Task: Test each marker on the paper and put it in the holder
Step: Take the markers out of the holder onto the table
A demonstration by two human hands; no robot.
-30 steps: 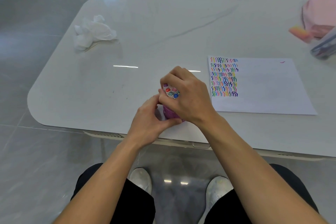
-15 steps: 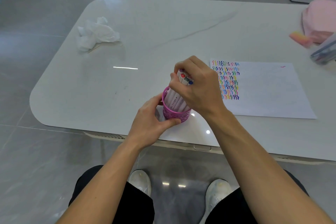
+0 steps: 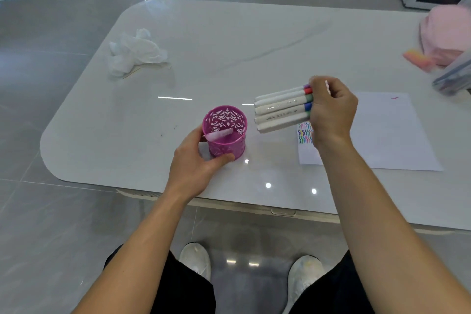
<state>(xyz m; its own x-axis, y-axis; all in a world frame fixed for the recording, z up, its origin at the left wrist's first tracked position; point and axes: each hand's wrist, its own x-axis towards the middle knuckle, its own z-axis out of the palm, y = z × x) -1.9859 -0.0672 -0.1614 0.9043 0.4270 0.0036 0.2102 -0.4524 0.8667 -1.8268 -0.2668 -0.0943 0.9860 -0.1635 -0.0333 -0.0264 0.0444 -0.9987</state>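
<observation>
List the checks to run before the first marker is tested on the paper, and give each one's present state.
1. The holder stands upright in the left hand: ok.
2. The markers are gripped by the right hand: ok.
3. A single one picked out: not ok, several are held as a bundle.
4. Cap off: cannot tell, the coloured ends sit in the hand.
5. Bare space on the paper: ok.
6. Holder emptied: not ok, a marker lies inside.

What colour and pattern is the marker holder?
The holder is magenta-pink, and its wall is pierced with an ornate cut-out pattern. It shows in the head view, the only one.
</observation>
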